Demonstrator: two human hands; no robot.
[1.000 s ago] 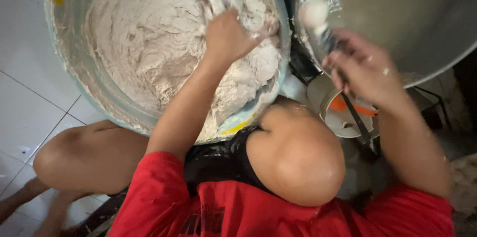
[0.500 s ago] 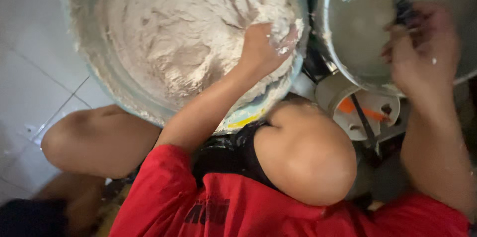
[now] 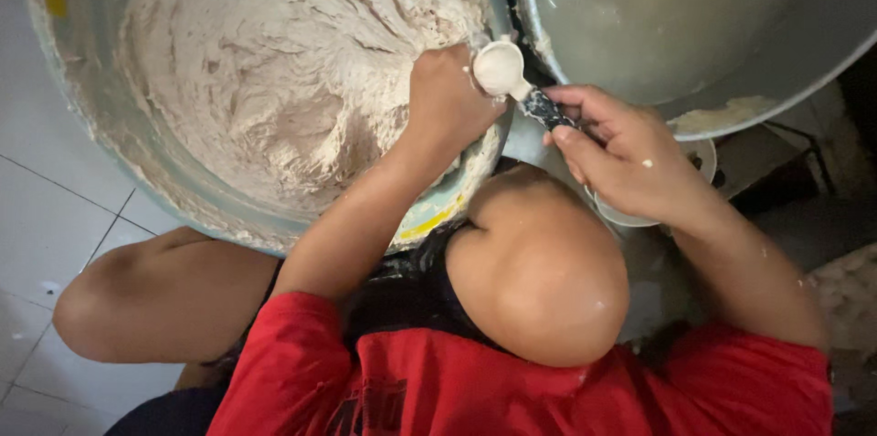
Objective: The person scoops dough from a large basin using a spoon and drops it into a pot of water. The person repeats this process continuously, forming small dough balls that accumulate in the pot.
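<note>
A wide metal basin (image 3: 82, 134) full of thick pale batter (image 3: 274, 79) fills the upper left. My left hand (image 3: 443, 98) is closed at the batter's right edge, by the basin's rim. My right hand (image 3: 621, 157) grips the dark handle of a white spoon (image 3: 501, 69), whose batter-coated bowl rests against my left hand's fingers. I cannot tell whether the left hand holds batter.
A second large metal pot (image 3: 731, 43) with pale liquid stands at the upper right. A small white dish (image 3: 703, 162) lies under my right hand. My bare knees (image 3: 539, 271) and red shirt fill the lower frame. White floor tiles (image 3: 36, 217) lie at the left.
My right hand has come from the pot at the right across to the basin's rim with the spoon. The left hand drew from the batter's middle toward the spoon.
</note>
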